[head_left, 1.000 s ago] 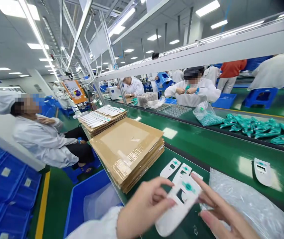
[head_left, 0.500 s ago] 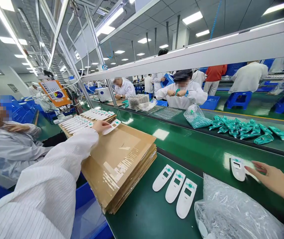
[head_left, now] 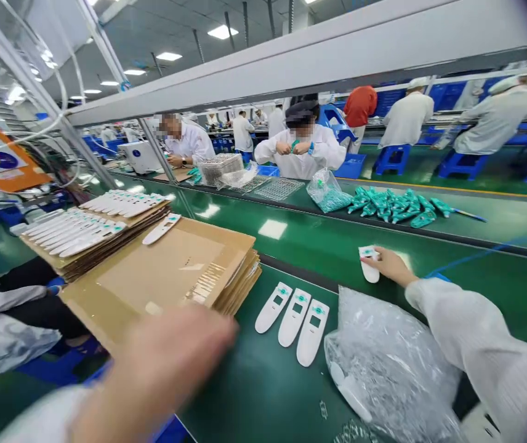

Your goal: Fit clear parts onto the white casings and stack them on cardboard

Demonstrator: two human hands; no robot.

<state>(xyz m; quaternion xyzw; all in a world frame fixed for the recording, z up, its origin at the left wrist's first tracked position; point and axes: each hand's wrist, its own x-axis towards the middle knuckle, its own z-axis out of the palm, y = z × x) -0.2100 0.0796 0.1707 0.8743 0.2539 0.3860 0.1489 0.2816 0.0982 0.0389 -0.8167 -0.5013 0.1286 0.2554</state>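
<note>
Room: factory assembly hall, white-smocked workers along the benches, blue plastic stools (head_left: 390, 159) on a green floor.
Main bench: green conveyor belt (head_left: 254, 394) running across the view, a dark strip along its far side.
Across the belt: co-worker in a white smock (head_left: 300, 154), teal part pinched between both hands, facing a wire rack (head_left: 278, 188).
Near left: stack of cardboard sheets (head_left: 166, 277), a loose white casing (head_left: 162, 229) lying on top, and beside it a tray of white casings (head_left: 74, 237) in tight rows.
Near right: crumpled clear plastic bag (head_left: 383, 369) on the belt, white shapes inside (too glare-ridden to identify).
Belt row: three white casings (head_left: 293, 317) side by side, teal labels up, nearly touching, just left of the bag.
Right hand (head_left: 390, 264): stretched out from a white sleeve (head_left: 485, 351), fingers together and bent over a fourth white casing (head_left: 369, 263), which lies on the belt; perhaps gripping, perhaps only touching.
Left hand (head_left: 166, 357): close to the camera over the belt's near edge, nearest the cardboard stack, blurred by motion, so its state cannot be told.
</note>
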